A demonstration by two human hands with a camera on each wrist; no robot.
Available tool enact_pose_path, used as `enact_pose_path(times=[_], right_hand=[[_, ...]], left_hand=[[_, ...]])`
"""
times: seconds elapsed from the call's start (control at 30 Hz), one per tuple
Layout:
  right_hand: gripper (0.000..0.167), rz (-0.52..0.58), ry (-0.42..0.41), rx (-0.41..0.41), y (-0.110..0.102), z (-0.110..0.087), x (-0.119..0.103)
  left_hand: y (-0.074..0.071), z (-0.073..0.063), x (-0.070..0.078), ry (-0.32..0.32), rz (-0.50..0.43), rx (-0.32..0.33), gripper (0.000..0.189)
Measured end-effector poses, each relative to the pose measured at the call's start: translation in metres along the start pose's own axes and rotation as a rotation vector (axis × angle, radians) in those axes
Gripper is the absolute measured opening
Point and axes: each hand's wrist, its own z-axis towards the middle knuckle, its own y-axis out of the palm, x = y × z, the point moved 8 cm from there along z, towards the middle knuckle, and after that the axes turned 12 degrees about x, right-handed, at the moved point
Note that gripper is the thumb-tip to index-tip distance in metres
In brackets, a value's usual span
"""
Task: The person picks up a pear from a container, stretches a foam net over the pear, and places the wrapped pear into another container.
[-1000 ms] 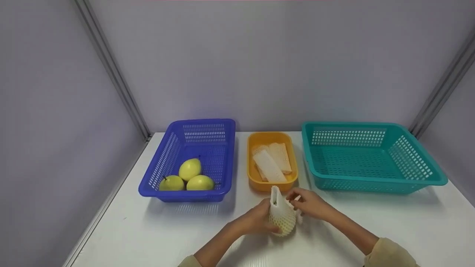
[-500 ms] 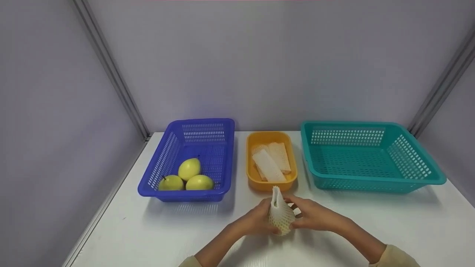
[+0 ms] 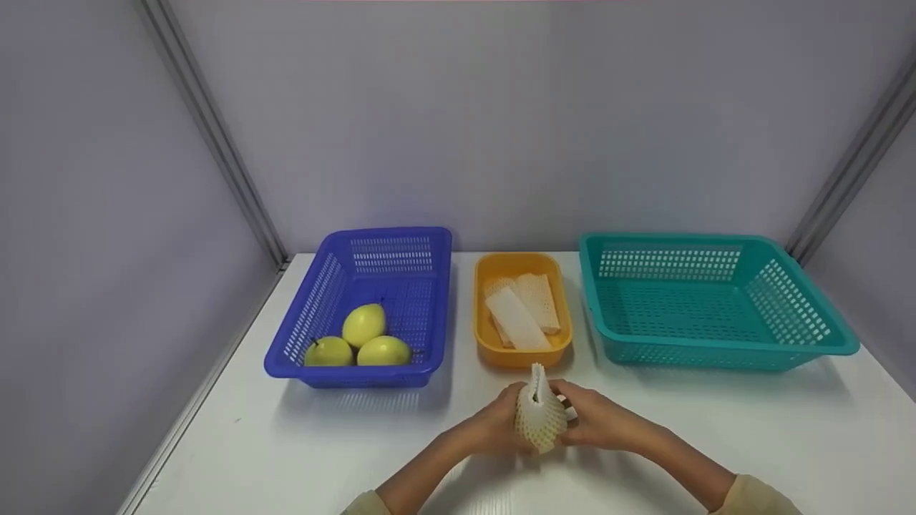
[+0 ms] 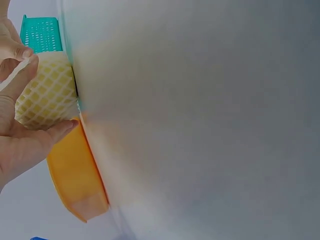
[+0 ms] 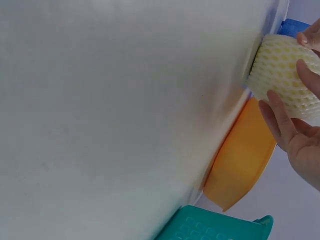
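Watching the head view, I held a white foam-net sleeve (image 3: 538, 390), narrow end up, round a yellow rounded fruit (image 3: 542, 433) between left hand (image 3: 495, 427) and right hand (image 3: 602, 418), near the orange plastic tub (image 3: 524, 359). Left wrist view: the left hand's grip cupped it, thumb against fingers. Right wrist view: the right hand's grip pinched the facing side; light, even pressure, I judged, best settled the sleeve untorn.

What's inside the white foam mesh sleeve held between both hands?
A rounded yellow fruit shows through the holes of the white foam mesh sleeve. The strands cover much of its skin; the left hand and right hand hide parts of it.
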Motion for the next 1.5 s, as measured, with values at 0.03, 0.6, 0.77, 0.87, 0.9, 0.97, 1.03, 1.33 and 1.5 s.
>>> enact_pose_path(times=[0.03,0.6,0.77,0.87,0.9,0.97,1.03,1.33,1.5], right_hand=[[0.071,-0.002,0.003,0.001,0.001,0.0,0.001],[0.077,0.0,0.027,0.015,0.007,0.001,0.006],[0.077,0.023,0.009,0.012,0.01,0.0,0.006],[0.076,0.031,-0.014,0.011,0.011,0.0,0.005],[0.076,0.029,-0.023,0.012,0.011,0.0,0.004],[0.076,0.02,-0.031,0.02,0.011,0.0,0.005],[0.076,0.004,-0.038,0.028,0.011,0.0,0.004],[0.078,-0.022,-0.005,0.03,0.012,0.0,0.007],[0.077,-0.008,0.005,0.031,0.013,0.0,0.009]], left_hand=[[0.0,0.0,-0.001,-0.001,-0.009,0.001,0.088],[-0.001,0.0,-0.008,-0.018,0.049,0.049,0.082],[0.001,0.003,-0.002,0.087,-0.025,0.023,0.068],[0.002,0.004,0.004,0.158,-0.025,0.016,0.058],[0.002,0.005,0.005,0.173,-0.002,0.019,0.055],[0.0,0.003,0.001,0.12,0.092,0.041,0.061],[-0.001,0.001,-0.006,0.037,0.174,0.053,0.071],[0.0,-0.007,-0.016,-0.124,0.252,0.032,0.09],[-0.001,-0.008,-0.015,-0.124,0.286,0.013,0.093]])
